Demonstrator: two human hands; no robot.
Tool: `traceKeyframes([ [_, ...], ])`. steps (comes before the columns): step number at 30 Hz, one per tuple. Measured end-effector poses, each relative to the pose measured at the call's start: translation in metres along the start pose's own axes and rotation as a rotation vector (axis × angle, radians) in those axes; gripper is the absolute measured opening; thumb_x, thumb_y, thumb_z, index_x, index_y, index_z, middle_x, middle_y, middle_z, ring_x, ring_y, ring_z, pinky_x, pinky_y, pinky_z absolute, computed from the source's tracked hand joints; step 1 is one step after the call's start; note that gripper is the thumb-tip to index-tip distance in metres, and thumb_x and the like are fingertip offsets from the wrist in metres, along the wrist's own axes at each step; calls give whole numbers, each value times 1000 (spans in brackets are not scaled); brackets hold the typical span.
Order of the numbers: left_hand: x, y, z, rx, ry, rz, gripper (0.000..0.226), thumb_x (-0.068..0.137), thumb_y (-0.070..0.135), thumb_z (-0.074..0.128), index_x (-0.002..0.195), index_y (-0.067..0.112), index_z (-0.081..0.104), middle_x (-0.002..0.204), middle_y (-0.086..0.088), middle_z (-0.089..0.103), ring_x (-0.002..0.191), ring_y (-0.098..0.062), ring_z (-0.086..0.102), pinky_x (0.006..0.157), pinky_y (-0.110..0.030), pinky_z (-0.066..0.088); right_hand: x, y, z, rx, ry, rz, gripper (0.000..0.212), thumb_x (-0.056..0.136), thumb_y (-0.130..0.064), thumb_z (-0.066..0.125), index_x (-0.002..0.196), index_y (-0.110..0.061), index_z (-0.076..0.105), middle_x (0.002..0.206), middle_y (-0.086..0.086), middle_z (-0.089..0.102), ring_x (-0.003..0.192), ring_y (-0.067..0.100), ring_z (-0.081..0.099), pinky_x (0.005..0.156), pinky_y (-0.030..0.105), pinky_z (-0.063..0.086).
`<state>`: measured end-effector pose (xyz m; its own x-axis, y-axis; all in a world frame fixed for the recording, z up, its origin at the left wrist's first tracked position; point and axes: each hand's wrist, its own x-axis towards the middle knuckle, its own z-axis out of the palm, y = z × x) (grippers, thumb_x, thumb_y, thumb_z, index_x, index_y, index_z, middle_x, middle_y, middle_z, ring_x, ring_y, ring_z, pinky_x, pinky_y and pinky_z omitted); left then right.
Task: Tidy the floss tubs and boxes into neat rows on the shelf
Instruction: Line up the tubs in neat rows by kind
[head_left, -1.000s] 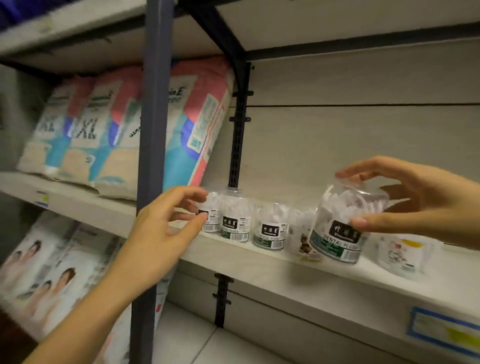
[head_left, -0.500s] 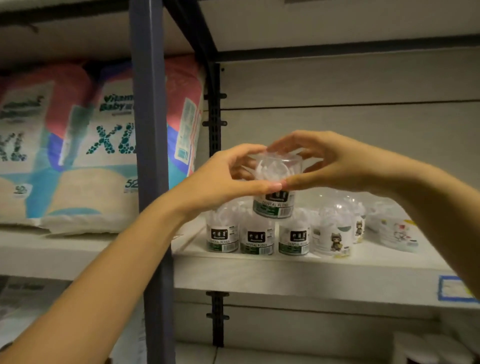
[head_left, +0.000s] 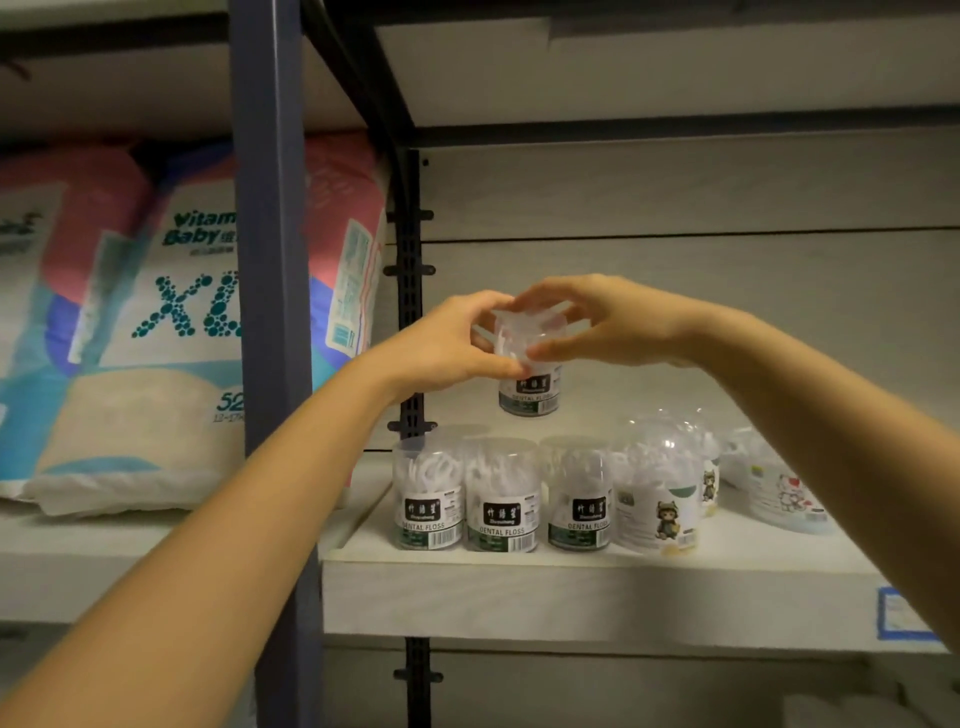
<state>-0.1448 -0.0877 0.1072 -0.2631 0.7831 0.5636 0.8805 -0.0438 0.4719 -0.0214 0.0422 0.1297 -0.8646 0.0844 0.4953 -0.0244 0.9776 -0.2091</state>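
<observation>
A clear dental floss tub (head_left: 530, 387) with a dark label is held in the air above the row, both hands grasping its upper part: left hand (head_left: 447, 345) from the left, right hand (head_left: 608, 325) from the right. Below it, three matching tubs (head_left: 501, 496) stand side by side at the front of the white shelf (head_left: 571, 592). Cartoon-labelled tubs (head_left: 657, 493) sit to their right. Diaper packs (head_left: 156, 322) fill the neighbouring bay.

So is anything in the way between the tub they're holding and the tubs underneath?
Nothing visible. The floss tub, held by the left hand and right hand, hangs in clear air above the row of tubs.
</observation>
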Motion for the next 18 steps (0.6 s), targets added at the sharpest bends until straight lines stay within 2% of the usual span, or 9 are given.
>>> traceKeyframes([
  [3,15,-5,3,115,-71,-78,67,75,24,75,134,21,43,120,1,54,102,-11,58,91,-25,46,12,14,4,-24,-65,47,53,83,-28,65,132,-25,45,137,0,48,118,18,51,99,37,44],
  [6,26,-8,8,221,-175,-144,67,75,31,73,134,17,43,128,-3,54,115,-17,53,99,-31,43,20,22,10,7,-176,100,52,83,-27,65,131,-23,45,136,0,47,120,18,49,101,35,42],
  [10,30,-18,15,309,-290,-249,69,72,41,74,131,17,46,122,2,56,112,-15,53,100,-32,42,24,27,22,-20,-320,155,54,84,-31,63,133,-21,44,137,-2,47,124,16,44,104,30,33],
  [14,29,-25,24,336,-408,-295,61,71,41,74,123,17,54,104,5,61,98,-11,56,92,-29,44,27,29,33,-62,-454,196,53,83,-33,64,132,-22,44,136,-3,48,125,16,43,111,37,29],
  [16,29,-25,25,327,-438,-313,54,73,40,72,120,18,57,104,5,62,99,-10,56,93,-28,42,29,30,34,-75,-485,217,53,81,-36,66,129,-25,46,134,-5,49,126,17,43,112,42,27],
  [18,29,-23,23,329,-467,-336,49,74,39,71,116,18,60,110,3,63,106,-10,56,99,-30,39,31,30,33,-90,-514,233,52,78,-38,69,125,-29,49,131,-6,53,123,16,46,112,44,26],
])
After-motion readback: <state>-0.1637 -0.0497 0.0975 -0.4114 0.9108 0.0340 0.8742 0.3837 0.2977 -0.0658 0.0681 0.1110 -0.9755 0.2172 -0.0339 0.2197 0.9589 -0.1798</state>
